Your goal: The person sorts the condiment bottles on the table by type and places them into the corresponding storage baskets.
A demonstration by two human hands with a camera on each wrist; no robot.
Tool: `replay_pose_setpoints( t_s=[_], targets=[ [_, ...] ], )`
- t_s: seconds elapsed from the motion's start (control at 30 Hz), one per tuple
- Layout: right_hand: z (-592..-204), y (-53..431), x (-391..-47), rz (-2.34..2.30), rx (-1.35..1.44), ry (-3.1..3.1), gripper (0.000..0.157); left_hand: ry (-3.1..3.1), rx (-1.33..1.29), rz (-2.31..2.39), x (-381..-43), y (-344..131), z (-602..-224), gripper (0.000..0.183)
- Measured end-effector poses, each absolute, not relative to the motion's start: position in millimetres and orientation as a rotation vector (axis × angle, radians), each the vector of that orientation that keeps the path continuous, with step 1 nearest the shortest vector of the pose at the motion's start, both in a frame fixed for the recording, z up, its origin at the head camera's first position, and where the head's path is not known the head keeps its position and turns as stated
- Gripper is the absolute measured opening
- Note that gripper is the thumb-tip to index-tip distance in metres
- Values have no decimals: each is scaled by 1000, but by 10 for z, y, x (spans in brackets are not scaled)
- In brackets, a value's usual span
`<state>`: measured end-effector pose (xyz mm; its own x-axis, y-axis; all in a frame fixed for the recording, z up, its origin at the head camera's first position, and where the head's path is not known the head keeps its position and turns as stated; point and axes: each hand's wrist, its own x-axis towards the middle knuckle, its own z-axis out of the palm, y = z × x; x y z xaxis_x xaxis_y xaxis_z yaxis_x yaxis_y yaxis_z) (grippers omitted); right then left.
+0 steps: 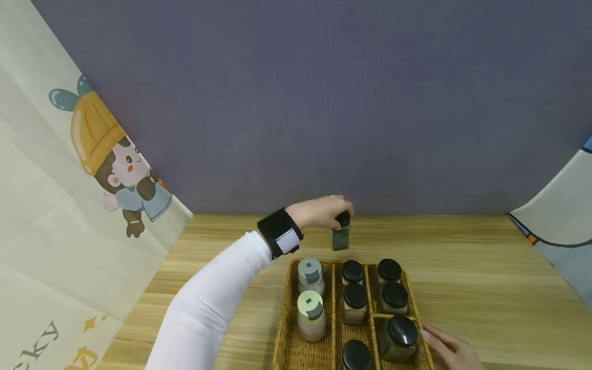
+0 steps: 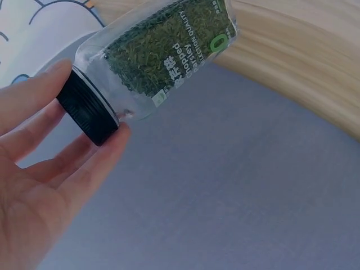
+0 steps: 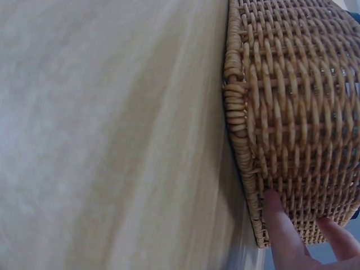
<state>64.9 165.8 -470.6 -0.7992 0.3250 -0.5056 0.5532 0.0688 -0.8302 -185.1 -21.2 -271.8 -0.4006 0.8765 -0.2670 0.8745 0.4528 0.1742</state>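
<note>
Behind the basket, my left hand (image 1: 319,211) pinches the black lid of a clear jar of chopped parsley (image 1: 341,239). The left wrist view shows thumb and fingers around that lid (image 2: 87,107), with green flakes and a printed label on the jar's body. At the right side of the woven basket (image 1: 281,329), my right hand (image 1: 455,353) touches the outer wall. In the right wrist view, its extended fingers (image 3: 279,225) rest against the wicker (image 3: 298,124) low on that wall.
Two pale-lidded bottles (image 1: 311,318) stand in the basket's left compartment. Several black-lidded jars (image 1: 355,303) fill parts of the middle and right compartments. The wooden table (image 1: 481,272) ends at a grey-blue backdrop (image 1: 370,103). A printed curtain (image 1: 60,216) hangs on the left.
</note>
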Motion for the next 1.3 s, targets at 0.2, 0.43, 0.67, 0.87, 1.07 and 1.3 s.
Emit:
replay_pose_setpoints(
  t_s=[0.2,0.43,0.67,0.87,1.07,1.3],
  targets=[
    [-4696,1665,635,-1824,889,2144,75,2363,1544,9,-1763,-152,-2671,39],
    [-4703,1691,615,-1808,879,2145,77,2339,1594,3,-1654,-114,-2632,40],
    [-4725,1735,591,-1721,845,2187,79,2326,1627,-22,-1565,-69,-2584,40],
    [-4738,1748,579,-1739,839,2173,80,2305,1663,-57,-1500,-31,-2556,40],
    [-4725,1750,570,-1758,854,2167,81,2305,1691,-73,-1467,-5,-2495,41],
    [-4699,1738,562,-1803,883,2143,79,2291,1697,-84,-1424,37,-2439,41]
  ],
)
